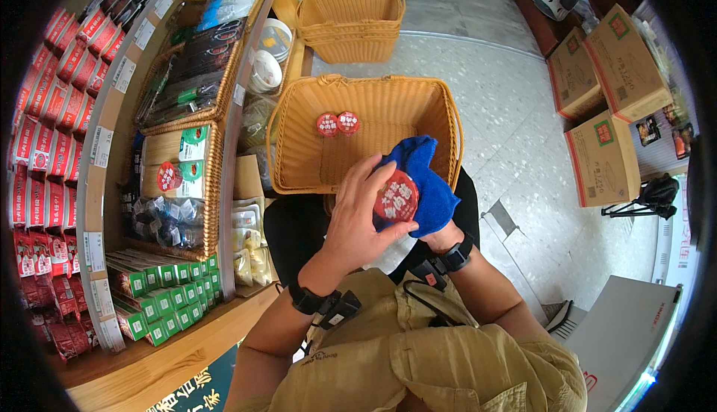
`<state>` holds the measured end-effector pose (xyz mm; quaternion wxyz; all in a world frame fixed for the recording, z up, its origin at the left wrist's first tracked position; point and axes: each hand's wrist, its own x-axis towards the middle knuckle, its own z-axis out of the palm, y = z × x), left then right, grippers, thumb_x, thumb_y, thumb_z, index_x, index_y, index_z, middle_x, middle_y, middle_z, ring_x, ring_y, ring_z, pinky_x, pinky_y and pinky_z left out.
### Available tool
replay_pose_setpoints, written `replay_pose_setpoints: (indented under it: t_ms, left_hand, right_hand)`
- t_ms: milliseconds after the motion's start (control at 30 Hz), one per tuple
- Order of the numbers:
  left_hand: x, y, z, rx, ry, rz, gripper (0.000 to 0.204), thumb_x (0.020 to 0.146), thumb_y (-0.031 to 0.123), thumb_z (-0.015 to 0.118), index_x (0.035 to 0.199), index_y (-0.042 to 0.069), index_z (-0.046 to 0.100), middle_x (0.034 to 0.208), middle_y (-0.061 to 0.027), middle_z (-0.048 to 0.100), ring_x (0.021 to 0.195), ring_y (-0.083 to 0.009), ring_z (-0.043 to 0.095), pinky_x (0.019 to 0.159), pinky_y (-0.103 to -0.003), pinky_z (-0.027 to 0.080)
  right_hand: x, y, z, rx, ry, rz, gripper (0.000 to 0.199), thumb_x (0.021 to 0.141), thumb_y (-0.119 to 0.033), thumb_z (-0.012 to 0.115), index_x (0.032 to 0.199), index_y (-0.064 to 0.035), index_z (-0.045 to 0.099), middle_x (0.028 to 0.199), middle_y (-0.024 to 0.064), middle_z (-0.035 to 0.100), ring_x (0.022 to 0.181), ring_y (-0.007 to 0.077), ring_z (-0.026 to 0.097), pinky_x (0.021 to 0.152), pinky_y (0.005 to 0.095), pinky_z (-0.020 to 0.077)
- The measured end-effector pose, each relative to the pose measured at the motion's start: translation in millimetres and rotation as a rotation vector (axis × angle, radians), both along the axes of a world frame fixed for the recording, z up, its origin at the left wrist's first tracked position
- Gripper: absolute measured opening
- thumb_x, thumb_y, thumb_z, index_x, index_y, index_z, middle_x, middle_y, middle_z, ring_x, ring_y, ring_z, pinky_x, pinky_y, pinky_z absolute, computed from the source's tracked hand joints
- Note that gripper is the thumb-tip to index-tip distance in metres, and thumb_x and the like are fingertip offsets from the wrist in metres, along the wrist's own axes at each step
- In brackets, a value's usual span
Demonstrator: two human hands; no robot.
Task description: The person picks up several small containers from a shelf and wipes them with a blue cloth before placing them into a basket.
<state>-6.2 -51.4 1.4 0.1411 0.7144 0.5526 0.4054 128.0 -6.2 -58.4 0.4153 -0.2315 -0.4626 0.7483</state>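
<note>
My left hand [351,222] is closed round a red round-lidded tub [396,196], thumb at its near edge and fingers over its far side. Against the tub's right side lies a blue cloth [429,192], bunched up in my right hand [445,237], whose fingers are mostly hidden beneath it. Just beyond my hands a wicker basket [287,139] stands in front of me. Two more red-lidded tubs, one on the left [327,125] and one beside it [348,122], sit inside the basket toward its far left.
To the left, a shelf carries red packages [56,147], a wicker tray [213,210] of goods and green-ended boxes [166,300]. Stacked baskets [351,20] stand farther back. Cardboard boxes [601,158] are at the right, and a white box [624,330] stands near right.
</note>
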Motion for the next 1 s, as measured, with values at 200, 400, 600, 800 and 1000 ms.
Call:
replay_pose_setpoints:
  t_ms: [200,400,600,800,1000]
  left_hand:
    - [-4.8,0.1,-13.9,-0.148,-0.153,-0.113,0.083,0.054,0.026,0.082,0.122,0.004,0.041,0.118,-0.0172,0.048,0.108,-0.0283,0.049,0.09,-0.036,0.04]
    - [-6.2,-1.7,-20.8,-0.255,-0.528,0.082,0.072,0.064,0.024,0.078,0.12,0.002,0.041,0.108,-0.0104,0.053,0.096,-0.0168,0.053,0.086,-0.03,0.041]
    - [-11.1,1.9,-26.5,-0.348,-0.839,-0.068,0.054,0.079,0.017,0.065,0.122,0.003,0.036,0.11,-0.009,0.051,0.099,-0.0153,0.051,0.085,-0.028,0.041]
    - [-12.1,1.0,-43.5,-0.304,-1.102,-0.053,0.033,0.086,0.007,0.054,0.114,0.004,0.035,0.11,-0.0085,0.052,0.099,-0.0127,0.05,0.086,-0.027,0.041]
    - [-25.1,7.8,-37.9,-0.193,-1.128,0.151,0.044,0.08,0.0,0.059,0.117,0.003,0.035,0.098,-0.0064,0.054,0.095,-0.0124,0.053,0.081,-0.026,0.044]
  right_hand:
    - [1.7,-1.6,-5.5,-0.138,0.11,0.086,0.049,0.086,-0.012,0.054,0.129,-0.0035,0.032,0.122,0.0067,0.045,0.106,0.0134,0.048,0.091,0.0295,0.0409]
    - [-1.5,-12.5,1.8,-0.222,0.105,0.087,0.056,0.082,-0.018,0.061,0.129,-0.0007,0.034,0.119,0.0085,0.05,0.104,0.0165,0.052,0.09,0.0305,0.0436]
    - [1.2,-5.3,-13.3,-0.275,0.046,0.057,0.047,0.086,-0.018,0.055,0.126,-0.0015,0.038,0.113,0.0076,0.053,0.098,0.0151,0.054,0.086,0.0281,0.0448]
    - [-7.0,-3.8,-10.1,-0.336,-0.002,-0.051,0.034,0.09,-0.018,0.049,0.119,-0.0025,0.044,0.106,0.0056,0.056,0.089,0.0132,0.057,0.078,0.0263,0.0479]
    - [-9.7,-5.7,-2.6,-0.304,0.073,-0.091,0.029,0.09,-0.015,0.048,0.116,-0.0033,0.045,0.104,0.0055,0.055,0.091,0.0139,0.055,0.079,0.0272,0.0471]
